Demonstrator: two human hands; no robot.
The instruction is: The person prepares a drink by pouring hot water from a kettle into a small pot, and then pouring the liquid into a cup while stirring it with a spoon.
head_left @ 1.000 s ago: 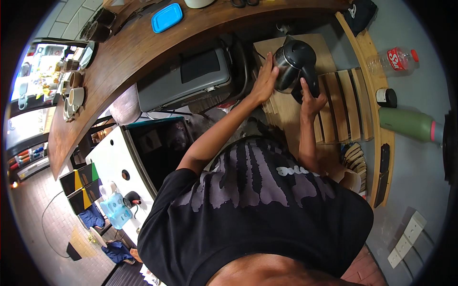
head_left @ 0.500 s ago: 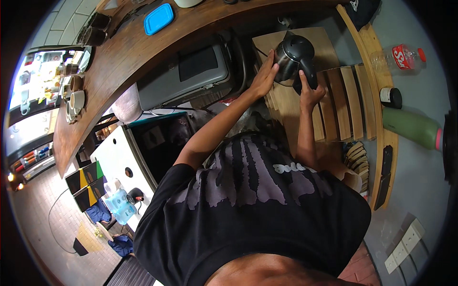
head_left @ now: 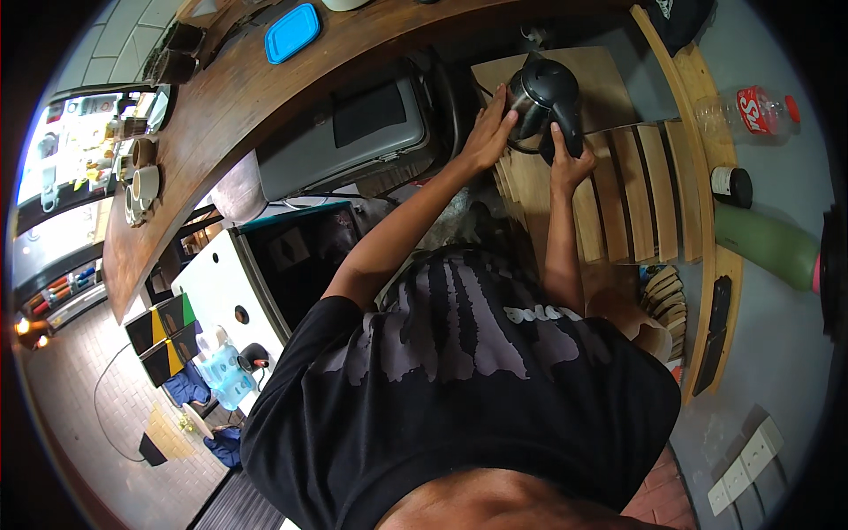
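Observation:
An electric kettle [head_left: 551, 83] with a black lid, a black handle and a dark shiny body stands over a wooden board [head_left: 601, 79] at the far side. My right hand [head_left: 571, 166] is wrapped round the lower part of its handle, thumb up along the near side. Against the kettle's left flank lies my left hand [head_left: 486, 140], its fingers stretched out toward the body. The fingertips seem to touch the metal. Whether the kettle's base rests on the board or is lifted a little, I cannot tell.
Wooden slats [head_left: 632, 185] lie right of my right forearm. A wooden ledge [head_left: 698, 265] carries a plastic bottle [head_left: 755, 115], a small black jar [head_left: 731, 185] and a green bottle [head_left: 767, 243]. Left stand a grey bin [head_left: 344, 132] and a curved wooden counter [head_left: 199, 168] with a blue lid [head_left: 292, 34].
The view has shifted slightly. Both hands keep nearly the same places at the kettle, the left one lying a little flatter along its side.

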